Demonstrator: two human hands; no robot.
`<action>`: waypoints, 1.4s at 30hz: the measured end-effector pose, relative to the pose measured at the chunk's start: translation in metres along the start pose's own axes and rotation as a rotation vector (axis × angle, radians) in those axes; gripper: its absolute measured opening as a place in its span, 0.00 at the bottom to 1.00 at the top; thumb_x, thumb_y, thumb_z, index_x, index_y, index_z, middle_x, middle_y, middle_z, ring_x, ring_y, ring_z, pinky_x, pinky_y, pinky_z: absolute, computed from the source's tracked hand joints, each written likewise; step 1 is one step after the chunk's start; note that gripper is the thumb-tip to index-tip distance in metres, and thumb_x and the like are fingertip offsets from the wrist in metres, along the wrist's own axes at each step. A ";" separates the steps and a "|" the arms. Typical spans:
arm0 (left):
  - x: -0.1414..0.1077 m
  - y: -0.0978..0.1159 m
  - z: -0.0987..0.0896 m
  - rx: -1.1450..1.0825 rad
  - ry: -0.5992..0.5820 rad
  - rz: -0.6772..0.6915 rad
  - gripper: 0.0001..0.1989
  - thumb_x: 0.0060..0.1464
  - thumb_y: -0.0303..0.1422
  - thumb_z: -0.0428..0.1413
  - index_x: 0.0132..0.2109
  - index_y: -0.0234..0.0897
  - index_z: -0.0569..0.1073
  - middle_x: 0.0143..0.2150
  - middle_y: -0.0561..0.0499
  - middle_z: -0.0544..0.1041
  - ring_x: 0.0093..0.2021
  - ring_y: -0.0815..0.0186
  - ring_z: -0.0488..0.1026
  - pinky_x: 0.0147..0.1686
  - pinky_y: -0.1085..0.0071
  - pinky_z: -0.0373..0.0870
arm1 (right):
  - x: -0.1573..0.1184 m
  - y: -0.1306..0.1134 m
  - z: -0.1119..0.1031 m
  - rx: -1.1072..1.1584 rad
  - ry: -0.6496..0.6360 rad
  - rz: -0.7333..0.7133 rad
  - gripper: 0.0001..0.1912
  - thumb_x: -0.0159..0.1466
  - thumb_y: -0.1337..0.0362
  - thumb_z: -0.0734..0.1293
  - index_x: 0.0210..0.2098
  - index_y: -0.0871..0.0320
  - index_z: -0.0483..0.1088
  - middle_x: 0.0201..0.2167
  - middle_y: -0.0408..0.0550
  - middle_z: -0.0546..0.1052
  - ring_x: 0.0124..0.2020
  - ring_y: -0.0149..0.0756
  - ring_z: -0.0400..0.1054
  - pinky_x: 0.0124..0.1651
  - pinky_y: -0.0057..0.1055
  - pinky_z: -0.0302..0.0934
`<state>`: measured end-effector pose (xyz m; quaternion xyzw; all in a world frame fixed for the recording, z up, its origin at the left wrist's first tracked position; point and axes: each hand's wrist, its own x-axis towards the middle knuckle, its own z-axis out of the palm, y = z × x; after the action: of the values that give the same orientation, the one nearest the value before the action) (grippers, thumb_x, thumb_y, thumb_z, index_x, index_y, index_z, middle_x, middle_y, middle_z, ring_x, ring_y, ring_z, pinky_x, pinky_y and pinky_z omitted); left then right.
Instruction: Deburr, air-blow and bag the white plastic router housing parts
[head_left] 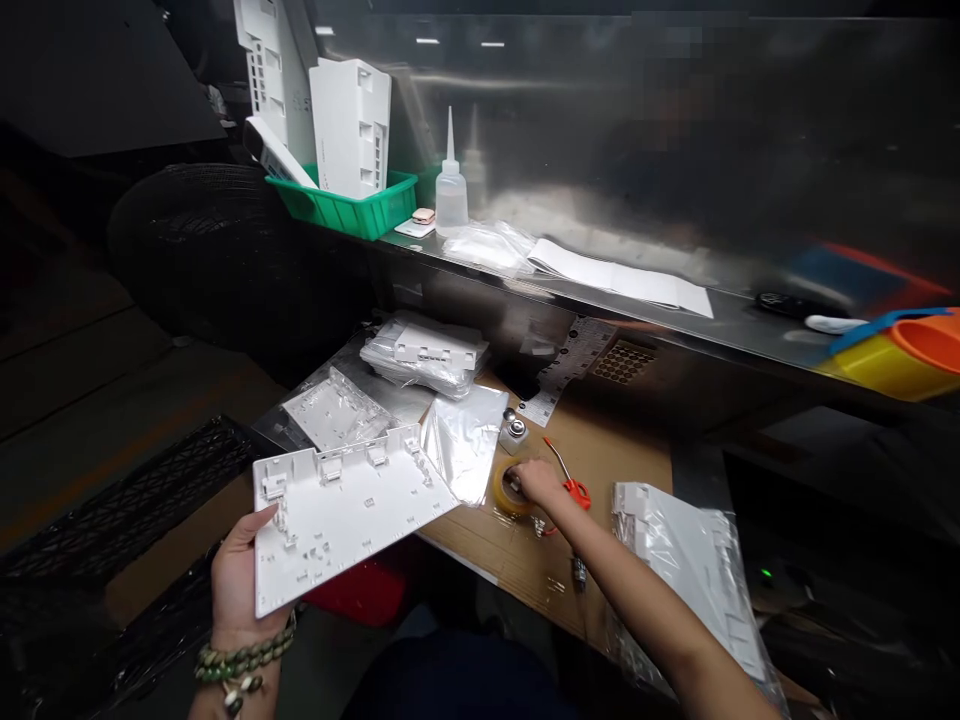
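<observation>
My left hand (236,570) is closed on the left edge of a white plastic housing panel (345,535), thumb on top. The panel is tilted, with its clips and posts facing up. My right hand (540,482) is at a roll of yellowish tape (504,500) lying flat on the cardboard, its fingertips bunched together over the ring's centre. What those fingers pinch, if anything, is too small to make out. Beside this hand lie orange-handled scissors (577,492), partly behind the forearm. A small clear bottle with a metal top (514,432) stands just behind the tape.
Bagged white panels lie at right (690,570) and behind the held panel (337,410). A bagged stack (427,360) sits farther back. The metal shelf (495,285) holds a green bin (337,212), a nozzle bottle (451,200) and a yellow container (892,365).
</observation>
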<state>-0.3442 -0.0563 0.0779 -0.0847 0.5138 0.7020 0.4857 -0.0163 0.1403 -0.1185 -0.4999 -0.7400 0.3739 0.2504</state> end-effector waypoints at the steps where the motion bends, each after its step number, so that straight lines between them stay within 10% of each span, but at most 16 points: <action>1: 0.001 0.001 -0.001 -0.010 -0.030 -0.009 0.31 0.53 0.34 0.56 0.65 0.50 0.71 0.37 0.57 0.86 0.53 0.44 0.79 0.57 0.43 0.74 | 0.000 -0.001 0.003 -0.044 -0.039 0.008 0.14 0.70 0.56 0.67 0.53 0.54 0.72 0.55 0.50 0.74 0.51 0.42 0.72 0.52 0.42 0.71; 9: 0.016 0.009 -0.009 -0.184 -0.150 0.010 0.41 0.47 0.23 0.50 0.70 0.38 0.62 0.48 0.44 0.85 0.57 0.45 0.77 0.60 0.41 0.69 | 0.004 -0.005 -0.025 -0.365 -0.091 0.026 0.15 0.70 0.56 0.66 0.50 0.59 0.73 0.47 0.50 0.78 0.44 0.40 0.75 0.48 0.41 0.70; 17: 0.014 0.006 0.041 -0.240 -0.177 -0.010 0.42 0.47 0.22 0.51 0.72 0.32 0.58 0.55 0.38 0.81 0.56 0.40 0.76 0.58 0.37 0.70 | 0.065 -0.014 -0.036 -0.523 0.073 0.023 0.13 0.71 0.59 0.64 0.50 0.59 0.74 0.48 0.51 0.79 0.48 0.42 0.74 0.51 0.42 0.68; 27: 0.006 0.004 0.077 -0.330 -0.262 -0.056 0.40 0.45 0.25 0.52 0.68 0.30 0.63 0.54 0.39 0.81 0.55 0.41 0.77 0.59 0.41 0.69 | 0.070 -0.033 -0.030 -0.523 0.100 -0.071 0.10 0.67 0.63 0.64 0.34 0.61 0.75 0.38 0.57 0.77 0.41 0.45 0.70 0.44 0.42 0.65; 33: 0.001 -0.005 0.085 -0.353 -0.293 -0.053 0.38 0.44 0.25 0.53 0.66 0.30 0.66 0.53 0.40 0.82 0.54 0.42 0.78 0.59 0.43 0.70 | 0.029 -0.117 -0.040 -0.317 0.218 -0.141 0.16 0.70 0.53 0.62 0.47 0.57 0.74 0.43 0.54 0.79 0.39 0.43 0.73 0.43 0.40 0.68; 38: -0.005 -0.021 0.092 -0.310 -0.367 -0.046 0.38 0.41 0.25 0.55 0.64 0.32 0.69 0.51 0.42 0.82 0.52 0.43 0.79 0.59 0.44 0.70 | -0.051 -0.240 -0.023 0.235 0.001 -0.554 0.09 0.70 0.65 0.67 0.49 0.53 0.75 0.42 0.49 0.78 0.42 0.36 0.74 0.45 0.32 0.69; 42: -0.012 -0.028 0.096 -0.263 -0.433 -0.106 0.37 0.40 0.26 0.55 0.62 0.32 0.71 0.50 0.42 0.82 0.51 0.44 0.79 0.59 0.45 0.69 | -0.080 -0.277 -0.005 0.224 -0.037 -0.665 0.11 0.68 0.70 0.68 0.49 0.58 0.74 0.40 0.51 0.75 0.38 0.35 0.73 0.40 0.30 0.69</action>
<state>-0.2795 0.0137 0.1118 -0.0218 0.2970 0.7383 0.6052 -0.1355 0.0062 0.1071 -0.1942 -0.8210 0.3597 0.3985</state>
